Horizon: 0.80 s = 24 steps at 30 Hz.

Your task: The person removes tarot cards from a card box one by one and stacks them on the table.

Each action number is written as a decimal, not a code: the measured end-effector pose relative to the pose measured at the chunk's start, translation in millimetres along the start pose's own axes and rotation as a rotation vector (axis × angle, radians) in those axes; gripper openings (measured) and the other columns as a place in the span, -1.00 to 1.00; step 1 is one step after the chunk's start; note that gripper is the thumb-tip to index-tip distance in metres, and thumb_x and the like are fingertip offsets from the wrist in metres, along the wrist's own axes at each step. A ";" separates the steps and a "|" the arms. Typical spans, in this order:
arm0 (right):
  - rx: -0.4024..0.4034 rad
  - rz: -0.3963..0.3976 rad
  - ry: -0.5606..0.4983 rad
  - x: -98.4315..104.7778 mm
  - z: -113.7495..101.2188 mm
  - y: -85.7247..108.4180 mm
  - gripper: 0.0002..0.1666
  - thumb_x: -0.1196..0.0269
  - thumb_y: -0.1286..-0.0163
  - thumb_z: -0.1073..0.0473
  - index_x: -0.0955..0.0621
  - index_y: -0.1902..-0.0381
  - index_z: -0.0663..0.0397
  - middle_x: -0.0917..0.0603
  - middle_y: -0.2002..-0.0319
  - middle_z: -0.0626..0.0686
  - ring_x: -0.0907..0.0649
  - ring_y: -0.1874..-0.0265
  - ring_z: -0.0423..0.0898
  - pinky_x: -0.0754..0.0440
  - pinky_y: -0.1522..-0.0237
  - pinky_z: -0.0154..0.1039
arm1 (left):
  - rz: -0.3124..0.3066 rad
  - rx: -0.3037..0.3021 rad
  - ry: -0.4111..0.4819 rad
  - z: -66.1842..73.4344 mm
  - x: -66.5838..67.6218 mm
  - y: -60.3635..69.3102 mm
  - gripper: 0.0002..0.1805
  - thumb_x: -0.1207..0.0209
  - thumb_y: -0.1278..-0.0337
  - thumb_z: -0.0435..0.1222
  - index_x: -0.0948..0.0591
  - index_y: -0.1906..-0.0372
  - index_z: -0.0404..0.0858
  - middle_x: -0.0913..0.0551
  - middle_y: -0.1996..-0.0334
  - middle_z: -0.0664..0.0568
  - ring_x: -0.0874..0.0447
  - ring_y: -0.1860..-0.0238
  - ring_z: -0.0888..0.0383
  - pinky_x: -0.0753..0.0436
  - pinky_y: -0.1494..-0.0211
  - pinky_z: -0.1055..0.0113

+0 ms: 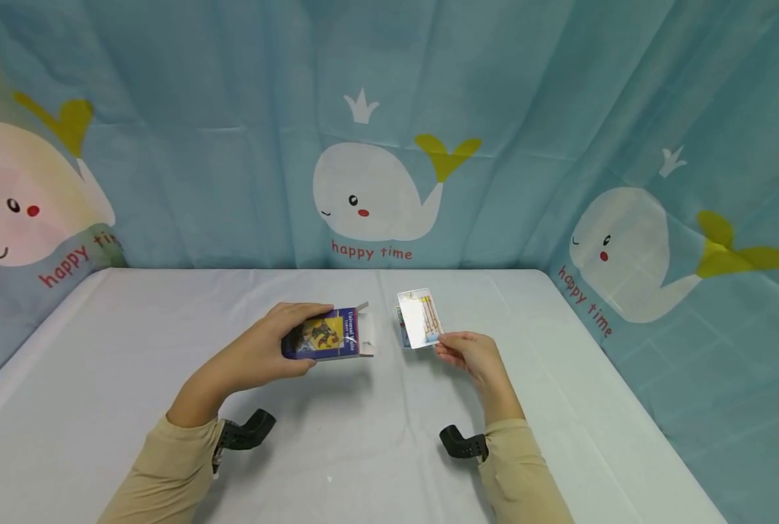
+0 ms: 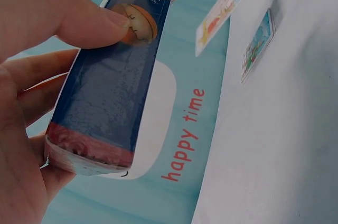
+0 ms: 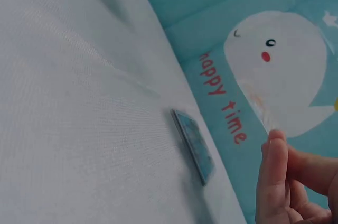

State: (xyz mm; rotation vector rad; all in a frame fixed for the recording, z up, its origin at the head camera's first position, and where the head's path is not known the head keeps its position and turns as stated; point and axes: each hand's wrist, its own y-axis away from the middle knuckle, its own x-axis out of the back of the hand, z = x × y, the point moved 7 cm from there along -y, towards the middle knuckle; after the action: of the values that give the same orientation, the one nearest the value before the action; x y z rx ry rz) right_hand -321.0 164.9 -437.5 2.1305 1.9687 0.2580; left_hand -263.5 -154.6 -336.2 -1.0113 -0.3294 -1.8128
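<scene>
My left hand (image 1: 265,349) grips a dark blue tarot card box (image 1: 326,335), thumb on one narrow side and fingers on the other. The box's end flaps stand open toward the right. In the left wrist view the box (image 2: 105,86) shows its side with a round picture under the thumb. My right hand (image 1: 474,356) pinches a card (image 1: 420,320) by its lower right corner, held up off the table. Beneath that card lies a small stack of cards (image 3: 194,145) on the cloth, mostly covered by it in the head view.
A white cloth covers the table (image 1: 337,466). Behind and at the sides hangs a blue curtain (image 1: 232,145) printed with whales and lettering. Each wrist wears a black strap-on mount, the left mount (image 1: 248,431) and the right mount (image 1: 462,442).
</scene>
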 end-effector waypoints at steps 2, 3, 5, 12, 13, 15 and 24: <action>-0.012 0.043 -0.013 1.0 1.9 -3.7 -0.73 -0.25 -0.35 0.39 -0.60 0.06 0.51 -0.73 0.55 -0.01 -0.72 0.52 -0.25 -0.68 0.37 -0.43 | -0.001 0.000 0.001 0.1 0.1 0.1 -0.20 -0.38 0.00 -0.36 -0.39 -0.43 -0.05 -0.44 -0.33 -0.10 -0.37 -0.19 -0.02 -0.55 -0.07 0.04; -0.014 0.058 -0.016 1.3 2.6 -5.6 -0.73 -0.24 -0.35 0.39 -0.61 0.05 0.50 -0.73 0.55 -0.02 -0.72 0.53 -0.26 -0.67 0.38 -0.43 | -0.001 0.000 0.002 0.3 0.2 0.1 -0.20 -0.38 0.00 -0.36 -0.39 -0.43 -0.06 -0.44 -0.33 -0.10 -0.37 -0.20 -0.02 -0.55 -0.08 0.04; -0.023 0.087 -0.029 1.6 4.0 -9.2 -0.73 -0.24 -0.35 0.39 -0.61 0.05 0.50 -0.72 0.57 -0.02 -0.71 0.55 -0.27 -0.67 0.39 -0.44 | -0.002 -0.002 0.005 0.5 0.3 0.0 -0.20 -0.38 0.00 -0.36 -0.39 -0.43 -0.07 -0.43 -0.34 -0.10 -0.37 -0.21 -0.03 -0.54 -0.09 0.02; -0.061 0.118 -0.057 0.8 10.2 -17.9 -0.71 -0.25 -0.33 0.42 -0.60 0.02 0.50 -0.69 0.61 -0.02 -0.70 0.58 -0.27 -0.65 0.43 -0.45 | -0.006 -0.012 0.017 1.2 -0.6 -0.7 -0.20 -0.38 0.00 -0.35 -0.40 -0.43 -0.08 -0.43 -0.35 -0.09 -0.37 -0.21 -0.03 -0.55 -0.09 0.04; -0.064 0.117 -0.059 0.1 10.9 -18.5 -0.70 -0.25 -0.32 0.43 -0.60 0.02 0.51 -0.69 0.62 -0.02 -0.70 0.59 -0.27 -0.65 0.43 -0.45 | -0.005 -0.013 0.016 1.2 -0.7 -0.7 -0.20 -0.38 0.00 -0.35 -0.40 -0.43 -0.08 -0.43 -0.35 -0.09 -0.37 -0.21 -0.03 -0.54 -0.09 0.04; -0.067 0.116 -0.063 -1.1 11.9 -19.4 -0.69 -0.25 -0.32 0.43 -0.59 0.00 0.52 -0.69 0.62 -0.02 -0.70 0.59 -0.27 -0.65 0.43 -0.45 | -0.006 -0.014 0.016 1.4 -1.1 -0.8 -0.20 -0.38 0.00 -0.35 -0.40 -0.43 -0.09 -0.43 -0.35 -0.09 -0.37 -0.21 -0.03 -0.54 -0.09 0.04; -0.078 0.119 -0.065 -5.9 16.1 -23.1 -0.71 -0.25 -0.33 0.42 -0.60 0.02 0.49 -0.69 0.60 -0.02 -0.70 0.58 -0.26 -0.66 0.42 -0.45 | -0.006 -0.023 0.010 2.7 -1.6 -1.7 -0.21 -0.38 0.01 -0.36 -0.41 -0.42 -0.11 -0.44 -0.35 -0.10 -0.37 -0.23 -0.05 -0.53 -0.11 0.01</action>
State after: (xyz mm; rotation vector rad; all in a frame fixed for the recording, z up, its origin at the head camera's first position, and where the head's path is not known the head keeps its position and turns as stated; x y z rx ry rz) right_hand -339.1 160.0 -459.3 2.1804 1.7699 0.2778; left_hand -263.4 -151.1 -335.4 -1.0174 -0.3068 -1.8300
